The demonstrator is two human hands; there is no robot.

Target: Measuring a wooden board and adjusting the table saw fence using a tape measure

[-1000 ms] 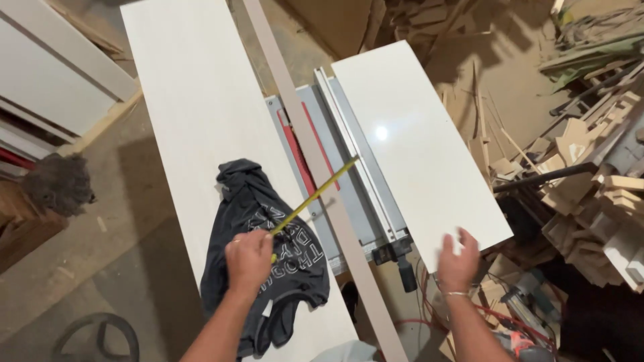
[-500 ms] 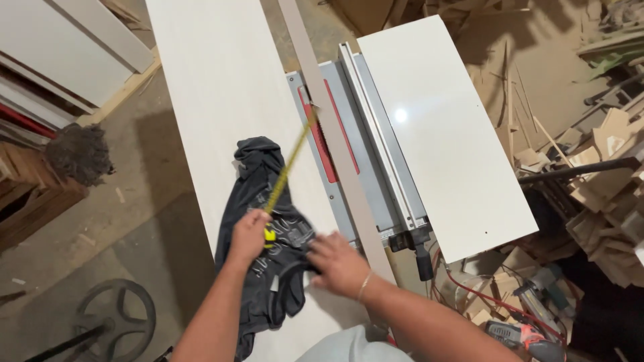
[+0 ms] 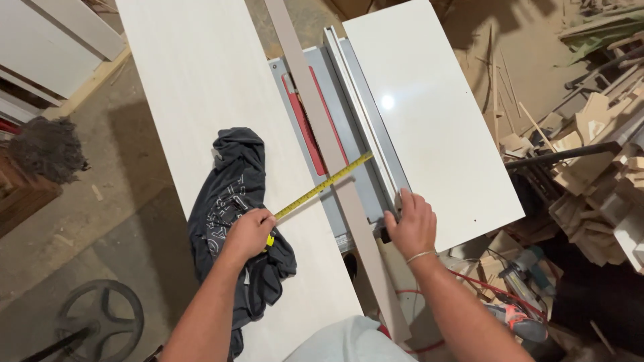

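We are mid-measurement at the table saw point(image 3: 349, 167): our left hand point(image 3: 249, 231) is clenched on the tape measure's case, its yellow tape point(image 3: 322, 189) stretched across the long grey strip point(image 3: 329, 154) to the fence point(image 3: 365, 127), while our right hand point(image 3: 412, 224) clasps the fence's near end. Next likely calls for nudging the fence and reading the tape. The tape looks taut and straight, lying above the grey saw surface beside a dark shirt point(image 3: 231, 201).

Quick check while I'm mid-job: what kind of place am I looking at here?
Most likely a woodworking or cabinet shop: a table saw with a red insert, long white panels, and a heap of wood offcuts on the dusty floor.
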